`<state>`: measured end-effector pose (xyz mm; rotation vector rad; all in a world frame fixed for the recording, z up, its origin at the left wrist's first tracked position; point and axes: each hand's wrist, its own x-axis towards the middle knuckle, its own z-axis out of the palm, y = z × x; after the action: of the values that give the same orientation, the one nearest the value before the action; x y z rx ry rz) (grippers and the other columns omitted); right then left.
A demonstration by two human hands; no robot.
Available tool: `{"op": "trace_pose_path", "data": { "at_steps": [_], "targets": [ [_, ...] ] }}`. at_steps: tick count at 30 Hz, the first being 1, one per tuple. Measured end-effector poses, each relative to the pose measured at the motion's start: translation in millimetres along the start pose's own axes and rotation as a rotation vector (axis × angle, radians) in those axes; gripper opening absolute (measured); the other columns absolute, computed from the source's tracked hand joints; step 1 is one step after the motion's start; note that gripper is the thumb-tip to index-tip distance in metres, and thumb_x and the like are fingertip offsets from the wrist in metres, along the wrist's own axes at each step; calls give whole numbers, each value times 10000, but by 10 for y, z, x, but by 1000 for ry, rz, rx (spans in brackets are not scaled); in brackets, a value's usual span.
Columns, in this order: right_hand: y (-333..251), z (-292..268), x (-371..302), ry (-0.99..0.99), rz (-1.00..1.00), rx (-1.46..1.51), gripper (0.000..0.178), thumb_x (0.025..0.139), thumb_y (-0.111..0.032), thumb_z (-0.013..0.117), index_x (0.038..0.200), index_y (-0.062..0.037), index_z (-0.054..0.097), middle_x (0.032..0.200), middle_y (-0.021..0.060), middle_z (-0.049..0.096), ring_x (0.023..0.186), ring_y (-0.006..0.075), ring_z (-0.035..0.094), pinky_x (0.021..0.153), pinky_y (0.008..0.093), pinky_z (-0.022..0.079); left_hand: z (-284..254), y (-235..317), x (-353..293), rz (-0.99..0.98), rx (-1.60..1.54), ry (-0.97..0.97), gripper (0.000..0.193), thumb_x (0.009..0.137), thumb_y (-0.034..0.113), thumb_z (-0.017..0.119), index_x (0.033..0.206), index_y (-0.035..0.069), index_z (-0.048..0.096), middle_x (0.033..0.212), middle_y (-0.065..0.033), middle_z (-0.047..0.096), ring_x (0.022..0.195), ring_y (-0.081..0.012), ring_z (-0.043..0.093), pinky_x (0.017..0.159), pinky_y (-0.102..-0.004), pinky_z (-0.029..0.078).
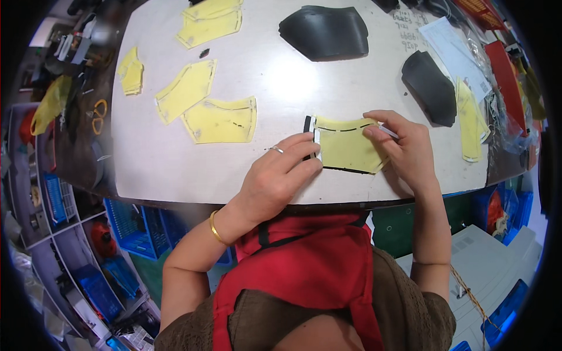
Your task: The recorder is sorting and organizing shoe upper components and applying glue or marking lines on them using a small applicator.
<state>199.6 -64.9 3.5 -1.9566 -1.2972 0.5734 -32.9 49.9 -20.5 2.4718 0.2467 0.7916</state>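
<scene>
In front of me on the table, a yellow pattern template point(346, 149) with slotted lines lies over a black piece. The black piece point(307, 124) shows past the template's left edge and as a thin line below it. My left hand point(274, 174) has its fingers over the template's left end and holds it down. At the upper right corner, my right hand point(404, 146) pinches a thin, light-coloured pen point(389, 133), with its fingers over the template's edge. The pen's tip is hidden behind the fingers.
More yellow templates point(221, 121) lie on the white table point(175, 175) at the left, with others point(470, 123) at the right. Curved black pieces point(325, 33) lie at the back and right. Papers point(453, 55) and a red box point(504, 88) crowd the right edge. Blue baskets point(137, 228) stand below.
</scene>
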Motion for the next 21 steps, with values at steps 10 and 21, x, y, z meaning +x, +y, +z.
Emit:
{"op": "trace_pose_path", "data": {
  "at_steps": [10,21],
  "targets": [
    [51,-9,219,-87,245,244,256,915,-209,685,1064,-3,715,819,109,716,744,138,648,706,301,510,-41,53,109,126,185,-44,287,769,-9,718,1056,-1,709,1077,-154,694,1039,-350,701,797,-369,603],
    [106,-60,315,-62,300,253,289,900,-234,688,1021,27,696,824,83,696,763,141,642,734,296,510,-142,-141,386,-115,7,-177,231,822,8,715,1046,54,750,855,-122,728,783,-237,729,673,-310,575]
  ]
}}
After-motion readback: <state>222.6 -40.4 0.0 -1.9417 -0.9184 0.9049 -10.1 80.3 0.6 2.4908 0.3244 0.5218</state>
